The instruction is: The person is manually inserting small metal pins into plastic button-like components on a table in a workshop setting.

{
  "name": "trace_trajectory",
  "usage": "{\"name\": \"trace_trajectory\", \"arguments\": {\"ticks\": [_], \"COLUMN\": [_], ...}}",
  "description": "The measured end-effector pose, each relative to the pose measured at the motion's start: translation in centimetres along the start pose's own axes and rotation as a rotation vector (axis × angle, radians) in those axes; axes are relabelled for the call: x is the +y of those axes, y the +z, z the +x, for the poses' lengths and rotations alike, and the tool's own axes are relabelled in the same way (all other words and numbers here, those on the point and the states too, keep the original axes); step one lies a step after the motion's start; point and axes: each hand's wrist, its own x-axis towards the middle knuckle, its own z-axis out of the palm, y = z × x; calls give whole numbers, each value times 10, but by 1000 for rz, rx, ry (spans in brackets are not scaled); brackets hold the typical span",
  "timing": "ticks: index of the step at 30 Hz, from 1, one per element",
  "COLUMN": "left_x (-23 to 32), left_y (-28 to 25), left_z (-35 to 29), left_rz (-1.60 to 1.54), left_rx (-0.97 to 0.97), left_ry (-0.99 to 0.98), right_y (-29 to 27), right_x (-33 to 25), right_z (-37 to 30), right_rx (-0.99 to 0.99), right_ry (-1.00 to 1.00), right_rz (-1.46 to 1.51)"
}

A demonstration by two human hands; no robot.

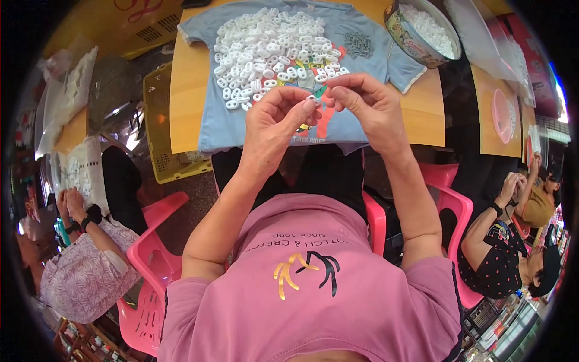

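My left hand (274, 120) and my right hand (365, 102) meet above the near edge of a light blue T-shirt (368, 57) spread on a wooden table (187, 90). Between their fingertips I pinch a small white plastic piece (313, 98), with a thin green bit against it. A large heap of the same small white pieces (271, 51) lies on the shirt just beyond my hands. A small pile of grey metal parts (359, 43) rests on the shirt to the right of the heap.
A round tin (410, 39) of white pieces stands at the table's far right. A yellow crate (160, 127) sits left of the table. Pink plastic chairs (154, 253) flank me. Other people sit at the left (84, 265) and right (500, 247), handling their own items.
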Motion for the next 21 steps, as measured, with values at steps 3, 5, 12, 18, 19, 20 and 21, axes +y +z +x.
{"name": "trace_trajectory", "arguments": {"ticks": [3,5,12,18,19,20,21], "left_x": [3,5,7,6,5,6,7], "left_y": [0,0,-1,1,3,4,5], "left_z": [-3,-5,-9,-14,-14,-16,-17], "left_rz": [24,41,51,80,67,66,61], "left_rx": [7,17,-1,21,29,28,41], "left_ry": [21,32,70,113,128,128,126], "right_y": [14,19,23,27,30,33,34], "right_x": [-1,-1,3,2,2,1,1], "right_z": [-3,-4,-5,-9,-9,-9,-10], "right_rx": [18,37,9,-6,-6,-6,-5], "right_ry": [10,20,59,-40,-120,-199,-199], "right_rz": [32,60,109,-1,-2,-3,-4]}}
